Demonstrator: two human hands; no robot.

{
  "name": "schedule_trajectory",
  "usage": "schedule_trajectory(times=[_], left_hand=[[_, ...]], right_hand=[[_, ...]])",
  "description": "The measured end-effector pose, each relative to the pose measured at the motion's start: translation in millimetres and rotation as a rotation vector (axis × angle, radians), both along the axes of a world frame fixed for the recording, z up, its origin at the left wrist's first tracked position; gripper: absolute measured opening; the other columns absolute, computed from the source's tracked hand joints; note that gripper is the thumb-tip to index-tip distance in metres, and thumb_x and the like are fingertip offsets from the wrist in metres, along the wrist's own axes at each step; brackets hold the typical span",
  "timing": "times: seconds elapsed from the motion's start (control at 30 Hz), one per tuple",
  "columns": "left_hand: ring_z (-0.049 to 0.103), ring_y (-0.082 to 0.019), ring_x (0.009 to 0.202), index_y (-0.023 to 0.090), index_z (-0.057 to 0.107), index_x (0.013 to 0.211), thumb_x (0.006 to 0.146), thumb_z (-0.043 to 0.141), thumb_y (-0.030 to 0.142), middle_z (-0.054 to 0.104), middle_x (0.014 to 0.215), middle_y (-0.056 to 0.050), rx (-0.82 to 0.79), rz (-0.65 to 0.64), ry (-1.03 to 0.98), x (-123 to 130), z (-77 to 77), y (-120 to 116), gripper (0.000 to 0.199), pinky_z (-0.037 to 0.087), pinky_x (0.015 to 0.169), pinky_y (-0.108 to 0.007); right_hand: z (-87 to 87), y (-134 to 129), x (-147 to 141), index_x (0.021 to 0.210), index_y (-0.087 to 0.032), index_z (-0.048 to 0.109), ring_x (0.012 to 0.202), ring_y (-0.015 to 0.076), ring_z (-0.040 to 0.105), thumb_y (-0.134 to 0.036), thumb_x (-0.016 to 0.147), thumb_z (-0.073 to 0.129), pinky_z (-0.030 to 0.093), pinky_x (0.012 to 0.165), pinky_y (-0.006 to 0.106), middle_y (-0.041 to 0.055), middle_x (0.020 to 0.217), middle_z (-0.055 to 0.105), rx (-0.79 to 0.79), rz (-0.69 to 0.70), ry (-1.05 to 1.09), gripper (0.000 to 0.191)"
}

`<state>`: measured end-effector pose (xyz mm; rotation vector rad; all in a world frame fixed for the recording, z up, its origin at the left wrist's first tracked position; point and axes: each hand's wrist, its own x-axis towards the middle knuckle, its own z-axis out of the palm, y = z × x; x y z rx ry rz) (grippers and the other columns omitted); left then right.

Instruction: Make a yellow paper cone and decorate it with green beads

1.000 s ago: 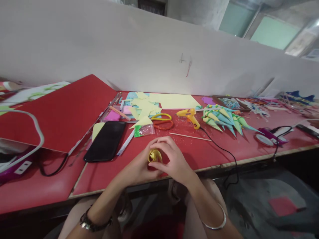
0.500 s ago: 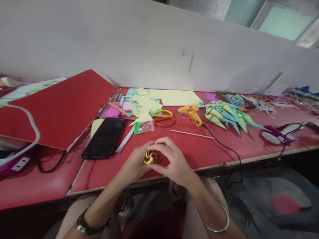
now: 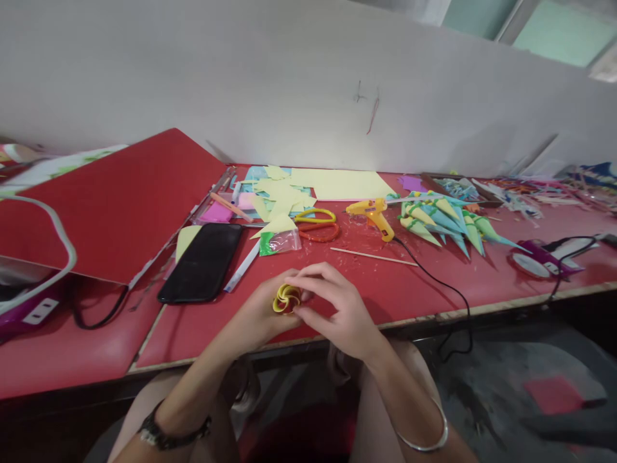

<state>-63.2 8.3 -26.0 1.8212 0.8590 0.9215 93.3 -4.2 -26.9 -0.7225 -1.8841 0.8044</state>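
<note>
A small yellow paper piece [image 3: 286, 299], its top strips curling inward in a spiral like a flower, sits between my hands above the table's front edge. My left hand [image 3: 255, 316] wraps round it from the left, and its lower part is hidden in that grip. From the right, my right hand [image 3: 340, 310] curves over it, thumb and fingertips pinching at its rim. Beyond the hands lie a small clear packet with a green end [image 3: 279, 242] and a thin wooden stick [image 3: 373, 256].
A black phone [image 3: 201, 262] and a white pen [image 3: 242, 267] lie left. Yellow paper scraps [image 3: 277, 193], scissors with yellow and red handles [image 3: 318, 225], a corded yellow glue gun [image 3: 373, 215] and several yellow and blue paper cones [image 3: 438, 222] lie behind. A red board [image 3: 125, 206] leans at left.
The spiral top of the paper piece looks turned and more tightly curled. My right fingers have moved slightly left, closer over its rim. The view has shifted a little.
</note>
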Motion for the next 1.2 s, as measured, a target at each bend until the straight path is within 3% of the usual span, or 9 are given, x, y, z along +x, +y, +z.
schedule_trajectory(times=[0.23, 0.47, 0.67, 0.87, 1.07, 1.2], left_hand=[[0.054, -0.014, 0.075, 0.019, 0.051, 0.091, 0.074, 0.056, 0.031, 0.055, 0.083, 0.0, -0.094, -0.013, 0.059, -4.5, 0.9, -2.2, 0.021, 0.048, 0.064, -0.023], [0.055, -0.014, 0.073, 0.021, 0.048, 0.111, 0.079, 0.052, 0.033, 0.058, 0.085, -0.001, -0.225, 0.031, 0.037, -4.7, 4.0, -2.6, 0.035, 0.047, 0.061, -0.022], [0.057, -0.018, 0.089, 0.023, 0.048, 0.114, 0.077, 0.055, 0.04, 0.059, 0.101, -0.005, -0.254, 0.039, -0.013, -7.1, 2.5, -2.5, 0.042, 0.049, 0.074, -0.026], [0.059, -0.017, 0.084, 0.023, 0.042, 0.122, 0.072, 0.062, 0.036, 0.059, 0.106, -0.006, -0.292, -0.004, -0.058, -7.1, -0.4, -4.1, 0.056, 0.051, 0.069, -0.026], [0.06, -0.016, 0.082, 0.026, 0.037, 0.125, 0.075, 0.059, 0.028, 0.059, 0.102, -0.003, -0.214, -0.023, 0.011, -8.3, -1.7, -2.4, 0.055, 0.052, 0.07, -0.026], [0.058, -0.018, 0.095, 0.023, 0.038, 0.123, 0.076, 0.054, 0.024, 0.057, 0.11, -0.006, -0.062, 0.068, 0.073, -4.1, -0.1, -0.1, 0.05, 0.05, 0.078, -0.028]], right_hand=[[2.9, 0.4, -1.9, 0.094, -0.023, 0.059, 0.084, 0.0131, 0.056, -0.008, 0.077, 0.048, 0.049, 0.074, 0.027, 0.0023, 0.09, 0.055, 0.025, -0.081, 0.021, 0.025], [0.9, 3.4, -0.9, 0.078, -0.02, 0.061, 0.075, 0.0121, 0.055, -0.013, 0.079, 0.048, 0.047, 0.068, 0.026, 0.0009, 0.08, 0.054, -0.003, -0.213, 0.051, 0.014], [1.8, 4.4, 0.5, 0.081, -0.02, 0.061, 0.08, 0.013, 0.055, -0.021, 0.079, 0.055, 0.047, 0.07, 0.025, 0.0015, 0.083, 0.053, -0.061, -0.128, 0.03, 0.007], [1.9, 4.2, -1.3, 0.086, -0.02, 0.06, 0.082, 0.0132, 0.055, -0.016, 0.076, 0.057, 0.047, 0.07, 0.025, 0.0022, 0.087, 0.053, -0.07, -0.1, -0.004, 0.011], [-0.7, 5.7, -2.6, 0.074, -0.019, 0.058, 0.072, 0.0123, 0.053, -0.015, 0.075, 0.053, 0.045, 0.065, 0.025, 0.0003, 0.077, 0.052, -0.053, -0.197, -0.009, 0.006], [-2.2, 7.3, -3.4, 0.073, -0.02, 0.056, 0.068, 0.0118, 0.051, -0.013, 0.074, 0.053, 0.043, 0.061, 0.024, -0.0005, 0.075, 0.052, -0.002, -0.264, 0.024, 0.007]])
